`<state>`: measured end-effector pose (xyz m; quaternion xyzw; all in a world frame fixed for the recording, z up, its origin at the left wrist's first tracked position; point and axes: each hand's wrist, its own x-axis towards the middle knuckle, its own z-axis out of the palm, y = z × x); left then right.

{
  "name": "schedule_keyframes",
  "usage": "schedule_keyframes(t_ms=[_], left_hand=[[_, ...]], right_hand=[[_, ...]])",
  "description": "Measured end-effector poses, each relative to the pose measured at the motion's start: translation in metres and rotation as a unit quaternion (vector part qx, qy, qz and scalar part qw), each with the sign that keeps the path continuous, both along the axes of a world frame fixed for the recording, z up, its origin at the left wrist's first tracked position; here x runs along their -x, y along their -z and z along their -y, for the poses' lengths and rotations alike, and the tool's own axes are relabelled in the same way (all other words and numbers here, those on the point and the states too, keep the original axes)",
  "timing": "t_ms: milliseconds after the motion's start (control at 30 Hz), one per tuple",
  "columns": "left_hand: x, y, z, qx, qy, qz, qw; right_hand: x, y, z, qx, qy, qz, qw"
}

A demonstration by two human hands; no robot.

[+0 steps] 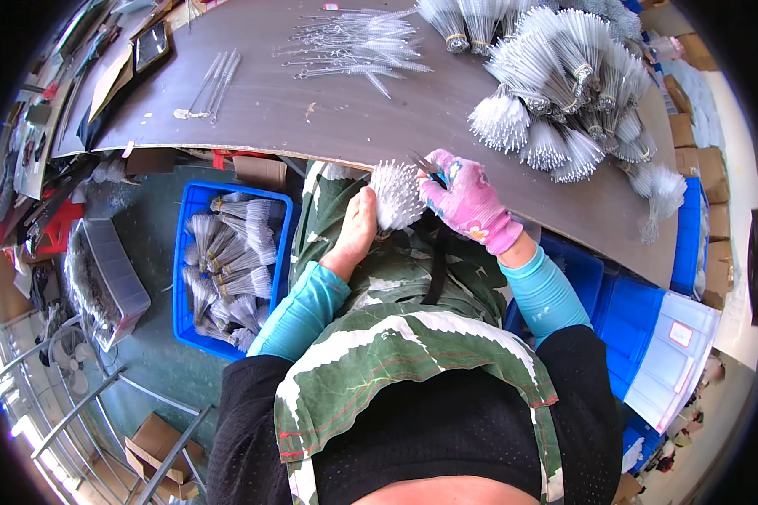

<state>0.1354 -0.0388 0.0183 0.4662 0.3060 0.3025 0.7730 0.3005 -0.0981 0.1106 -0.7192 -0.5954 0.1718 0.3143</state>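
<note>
My bare left hand (356,231) is wrapped around the side of a bundle of small wire brushes (397,195), holding it over my lap with the white bristle tips facing up. Just right of the bundle is my right hand (467,202), in a pink patterned glove. Its fingers are closed on a small dark pointed tool (427,165), whose tip points toward the bundle. Most of the tool is hidden in the glove, so its exact kind does not show.
On the brown table (261,109) lie loose wire brushes (358,42), a few thin wire pieces (216,84), a phone (152,45) and a large heap of brush bundles (564,76). A blue crate (178,278) of bundles stands left; blue bins (632,324) stand right.
</note>
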Motion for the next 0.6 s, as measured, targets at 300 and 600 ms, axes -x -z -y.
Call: schedule_keyframes(t_ms=[300,600], left_hand=[[-0.004,0.066,-0.010,0.011,-0.046,-0.095,0.994],[-0.016,0.014,-0.012,0.180,0.049,0.088,0.978]], right_hand=[[-0.010,-0.032,-0.017,0.221,0.028,-0.366,0.904],[-0.005,-0.016,-0.013,0.147,0.035,-0.360,0.921]])
